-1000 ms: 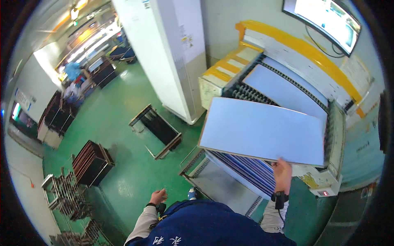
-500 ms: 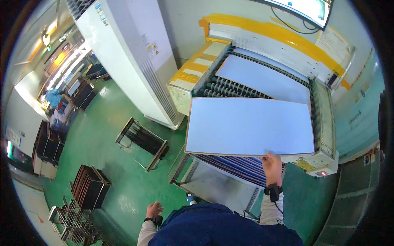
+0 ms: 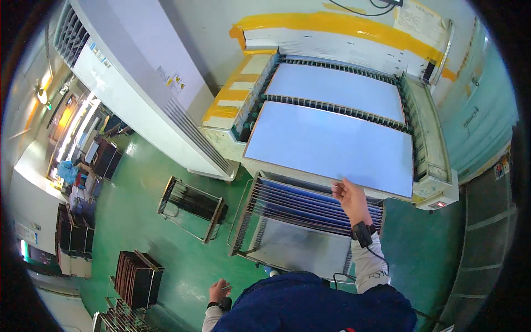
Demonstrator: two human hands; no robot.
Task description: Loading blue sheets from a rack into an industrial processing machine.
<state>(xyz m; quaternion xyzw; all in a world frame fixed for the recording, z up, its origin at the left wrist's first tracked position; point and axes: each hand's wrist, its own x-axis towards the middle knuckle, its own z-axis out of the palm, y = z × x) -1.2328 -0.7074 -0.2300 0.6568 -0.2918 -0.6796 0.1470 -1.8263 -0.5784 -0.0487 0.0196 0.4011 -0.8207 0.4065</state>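
Note:
A pale, smooth rectangular panel [image 3: 332, 144] with thin brown edges lies on the near end of a roller conveyor [image 3: 412, 138]. Further in, a second pale panel [image 3: 334, 88] lies on the dark rollers. At the near panel's front edge is my right hand [image 3: 351, 200], its fingers loosely bent and slightly apart, gripping nothing; whether the fingertips touch the edge I cannot tell. Just below that hand stands a slotted rack [image 3: 298, 199] with several panels in its slots. My left hand [image 3: 220, 290] hangs low beside my body, empty, with fingers apart.
A tall white air conditioner [image 3: 149, 99] stands left of the conveyor. On the green floor are a small wheeled rack [image 3: 193, 202], a stack of dark panels [image 3: 138, 279] and metal racks [image 3: 119, 315]. A grey panelled surface [image 3: 481, 238] is at the right.
The near panel, gripped at its front edge before, now lies straight on the conveyor, let go by my right hand. The far panel has straightened and moved inward. My view has shifted.

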